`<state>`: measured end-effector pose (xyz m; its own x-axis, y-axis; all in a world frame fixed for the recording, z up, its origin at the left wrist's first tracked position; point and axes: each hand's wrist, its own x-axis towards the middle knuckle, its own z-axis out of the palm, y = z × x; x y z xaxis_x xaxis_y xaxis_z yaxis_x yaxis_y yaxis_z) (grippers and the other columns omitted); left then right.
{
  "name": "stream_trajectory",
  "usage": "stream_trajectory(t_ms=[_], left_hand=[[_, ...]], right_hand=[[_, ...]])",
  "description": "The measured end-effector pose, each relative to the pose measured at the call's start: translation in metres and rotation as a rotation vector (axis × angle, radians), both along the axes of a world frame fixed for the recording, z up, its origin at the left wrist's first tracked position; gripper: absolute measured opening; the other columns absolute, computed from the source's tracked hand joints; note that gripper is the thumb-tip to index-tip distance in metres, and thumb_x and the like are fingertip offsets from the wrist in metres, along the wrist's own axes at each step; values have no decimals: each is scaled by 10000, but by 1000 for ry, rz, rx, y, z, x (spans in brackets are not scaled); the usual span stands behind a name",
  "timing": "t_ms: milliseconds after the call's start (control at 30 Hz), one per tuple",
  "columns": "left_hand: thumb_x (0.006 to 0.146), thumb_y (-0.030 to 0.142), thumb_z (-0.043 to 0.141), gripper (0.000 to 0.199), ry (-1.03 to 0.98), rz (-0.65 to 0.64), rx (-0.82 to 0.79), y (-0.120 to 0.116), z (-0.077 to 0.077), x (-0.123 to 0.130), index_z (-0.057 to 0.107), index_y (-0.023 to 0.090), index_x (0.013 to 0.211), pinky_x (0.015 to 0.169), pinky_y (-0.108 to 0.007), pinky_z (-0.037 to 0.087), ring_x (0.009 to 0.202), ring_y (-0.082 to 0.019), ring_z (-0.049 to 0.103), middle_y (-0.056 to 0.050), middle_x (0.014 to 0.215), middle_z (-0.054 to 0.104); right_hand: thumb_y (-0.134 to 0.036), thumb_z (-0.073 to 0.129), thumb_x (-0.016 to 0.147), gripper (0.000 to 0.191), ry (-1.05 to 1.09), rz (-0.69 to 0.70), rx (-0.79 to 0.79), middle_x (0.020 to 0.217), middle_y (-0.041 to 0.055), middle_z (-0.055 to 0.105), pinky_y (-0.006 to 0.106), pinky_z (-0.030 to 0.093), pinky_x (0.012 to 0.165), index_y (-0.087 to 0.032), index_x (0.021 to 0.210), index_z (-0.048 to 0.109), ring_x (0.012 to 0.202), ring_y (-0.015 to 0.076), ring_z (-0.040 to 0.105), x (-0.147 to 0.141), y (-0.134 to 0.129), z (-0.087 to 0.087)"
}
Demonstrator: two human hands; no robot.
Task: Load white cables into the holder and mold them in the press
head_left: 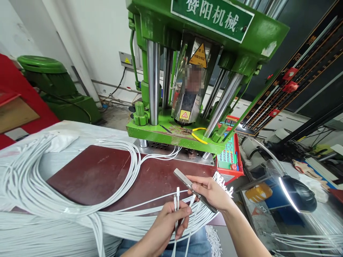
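My left hand (167, 223) is closed around a few thin white cables, their connector ends (178, 193) pointing up between thumb and fingers. Just right of it, my right hand (214, 191) grips a long flat metal bar (182, 178), which slants from upper left to lower right. Another white connector (192, 200) sits under the bar by my right fingertips; which hand holds it I cannot tell. Both hands are over a bundle of white cables (139, 219) lying across the dark red board (158, 175).
A green press (160, 134) stands ahead, with yellow-handled pliers (198, 135) on its lower plate. Big white cable coils (29, 185) cover the left side. At right are a red control box (237, 169), a lit black lamp (300, 196) and more cables (305, 241).
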<state>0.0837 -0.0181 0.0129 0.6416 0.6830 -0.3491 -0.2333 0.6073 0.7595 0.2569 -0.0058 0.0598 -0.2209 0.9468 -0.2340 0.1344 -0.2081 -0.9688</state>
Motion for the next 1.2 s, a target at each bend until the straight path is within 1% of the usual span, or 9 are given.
stream_trajectory(t_ms=[233, 500, 667, 733, 800, 867, 933, 1100, 1200], left_hand=[[714, 370, 631, 271, 76, 13, 41, 3, 1, 0, 510, 162, 588, 355, -209, 194, 354, -56, 312, 27, 473, 482], [713, 396, 613, 296, 164, 37, 120, 4, -3, 2, 508, 164, 563, 343, -205, 196, 341, -57, 308, 27, 467, 476], [726, 443, 614, 343, 174, 42, 124, 2, 0, 5, 511, 161, 558, 342, -208, 221, 330, -65, 337, 20, 470, 490], [733, 462, 631, 340, 116, 16, 117, 1, 3, 3, 548, 151, 625, 398, -224, 321, 385, -90, 426, -4, 545, 555], [746, 449, 649, 313, 77, 10, 137, 1, 7, -1, 581, 145, 712, 525, -253, 407, 509, -122, 511, -23, 634, 603], [759, 416, 664, 280, 103, 43, 189, 2, 9, -7, 599, 144, 733, 633, -261, 415, 622, -132, 522, -20, 673, 604], [775, 396, 658, 264, 120, 77, 224, 3, 9, -14, 615, 141, 723, 665, -258, 398, 665, -133, 498, -19, 684, 593], [810, 309, 626, 186, -134, 28, 18, 2, 10, -23, 637, 127, 847, 714, -321, 427, 697, -172, 562, -67, 749, 630], [800, 294, 637, 181, -218, -21, -69, 0, 12, -23, 630, 114, 819, 678, -349, 456, 657, -186, 589, -91, 764, 637]], right_hand=[[-444, 607, 860, 472, -34, 16, 25, 814, 44, 663, 253, 447, 601, -224, 1277, 580, 709, 148, 555, -2, 0, -3], [-442, 603, 857, 462, -102, 13, 52, 810, 42, 652, 246, 457, 587, -210, 1257, 601, 700, 146, 546, -5, -2, -2], [-435, 579, 876, 446, -138, 12, 66, 800, 33, 648, 252, 469, 573, -223, 1268, 591, 645, 128, 528, -5, -2, -3], [-429, 584, 874, 444, -98, 32, 60, 825, 42, 651, 257, 485, 576, -225, 1268, 589, 711, 154, 557, -2, -1, -2], [-421, 592, 872, 444, -65, 49, 49, 828, 41, 649, 267, 500, 581, -231, 1273, 583, 727, 162, 572, 2, 0, 0], [-419, 593, 872, 439, -64, 41, 21, 809, 29, 640, 275, 503, 580, -238, 1271, 584, 644, 137, 571, 8, 0, 2], [-418, 598, 870, 438, -57, 26, -1, 803, 23, 635, 281, 503, 584, -239, 1269, 584, 598, 123, 571, 13, 1, 4], [-412, 597, 869, 427, -85, 38, 17, 840, 41, 646, 274, 509, 571, -231, 1256, 594, 706, 163, 590, 20, 1, 5], [-427, 596, 863, 442, -125, 49, 16, 860, 54, 653, 266, 509, 550, -225, 1255, 595, 771, 188, 589, 18, 2, 6]])
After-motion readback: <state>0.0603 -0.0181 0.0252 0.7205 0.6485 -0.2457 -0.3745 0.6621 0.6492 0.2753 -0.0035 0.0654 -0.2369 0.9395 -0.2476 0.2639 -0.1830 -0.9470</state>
